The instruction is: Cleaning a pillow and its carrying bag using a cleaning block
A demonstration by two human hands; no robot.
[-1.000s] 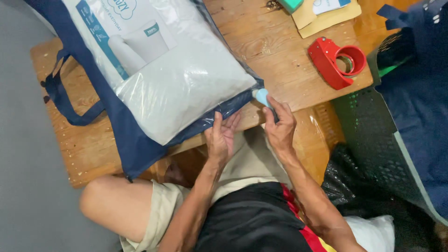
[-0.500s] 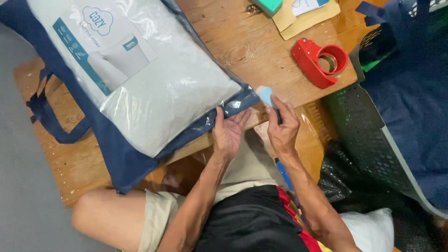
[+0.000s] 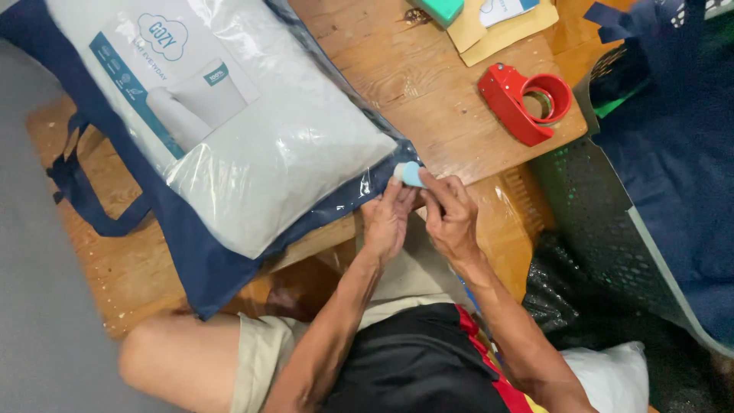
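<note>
Since a second ago both hands have shifted slightly toward the bag's corner, and the view has slid so the bag sits further left. Lying on the wooden table (image 3: 459, 115), the navy-trimmed clear pillow bag (image 3: 252, 153) runs its long axis from upper left down to lower right. At that corner the left hand (image 3: 386, 222) pinches the edge, fingers curled; the right hand (image 3: 451, 218) grips a small pale-blue piece (image 3: 410, 174) between thumb and fingertips. Further right lies a red tape dispenser (image 3: 527, 99)
</note>
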